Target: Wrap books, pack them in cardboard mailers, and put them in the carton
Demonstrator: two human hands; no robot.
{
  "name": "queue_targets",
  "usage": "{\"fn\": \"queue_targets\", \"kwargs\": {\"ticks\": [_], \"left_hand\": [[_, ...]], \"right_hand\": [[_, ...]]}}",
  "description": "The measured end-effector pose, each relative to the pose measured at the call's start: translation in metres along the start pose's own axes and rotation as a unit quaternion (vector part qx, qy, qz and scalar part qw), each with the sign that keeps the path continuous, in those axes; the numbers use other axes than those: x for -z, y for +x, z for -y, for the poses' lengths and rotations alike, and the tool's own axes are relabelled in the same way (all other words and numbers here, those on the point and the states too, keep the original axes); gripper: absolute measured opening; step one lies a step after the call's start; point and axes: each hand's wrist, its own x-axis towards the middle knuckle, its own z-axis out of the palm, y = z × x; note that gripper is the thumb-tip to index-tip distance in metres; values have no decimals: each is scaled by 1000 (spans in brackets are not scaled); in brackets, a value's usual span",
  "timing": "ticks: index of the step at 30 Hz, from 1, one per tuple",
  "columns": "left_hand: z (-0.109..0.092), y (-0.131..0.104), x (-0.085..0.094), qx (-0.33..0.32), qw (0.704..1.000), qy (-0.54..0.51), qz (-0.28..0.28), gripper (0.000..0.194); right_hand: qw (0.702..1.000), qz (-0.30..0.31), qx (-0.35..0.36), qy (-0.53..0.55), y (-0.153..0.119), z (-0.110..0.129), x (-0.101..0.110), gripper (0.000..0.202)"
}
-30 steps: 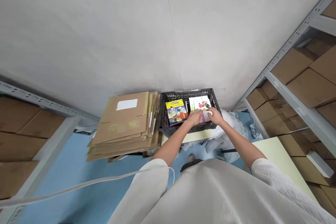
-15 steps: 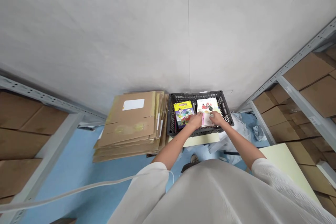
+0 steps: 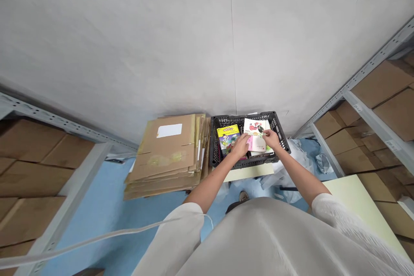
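A black plastic crate [image 3: 213, 148] in front of me holds books. My left hand [image 3: 240, 145] has its fingers closed on the left, pink edge of a small pink-and-white book [image 3: 258, 144]. At that book's upper right corner, my right hand [image 3: 271, 139] is closed in a pinch; its fingertips also lie against the white book with red pictures [image 3: 254, 127] behind. That white book sits slightly askew in the right half of the crate. Beside my left hand is a yellow-and-purple picture book [image 3: 228, 134], partly covered by it.
Flattened cardboard boxes [image 3: 166, 151] are stacked left of the crate, against a grey wall [image 3: 161, 43]. Shelves with cartons stand at left [image 3: 29, 177] and right [image 3: 352, 146]. Clear plastic wrapping [image 3: 299, 161] lies right of the crate. A white cable [image 3: 113, 236] crosses at lower left.
The pink-and-white book has come up a little and the white book is turned slightly. My right hand has shifted up to the corner. The whole view has shifted slightly.
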Motion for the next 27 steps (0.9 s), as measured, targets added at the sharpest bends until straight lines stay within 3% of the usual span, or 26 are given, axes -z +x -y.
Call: {"fn": "queue_targets", "kwargs": {"ticks": [6,9,12,16,20,27], "left_hand": [[-40,24,3,-63,998,16,-10,52],[-77,41,-11,-96,995,22,16,54],[-120,52,-36,-121,991,23,59,58],[-180,56,-84,-171,978,9,121,57],[-238,47,-142,-218,958,0,185,56],[-323,8,-264,-247,918,-14,309,56]], "right_hand": [[993,-104,47,29,-7,11,47,41],[988,-151,32,6,-19,2,88,42],[983,-185,1,-14,-41,-21,135,43],[970,-236,-44,-25,-85,-68,196,43],[955,-279,-98,-15,-142,-127,246,40],[927,-310,-212,15,-253,-238,303,36]]}}
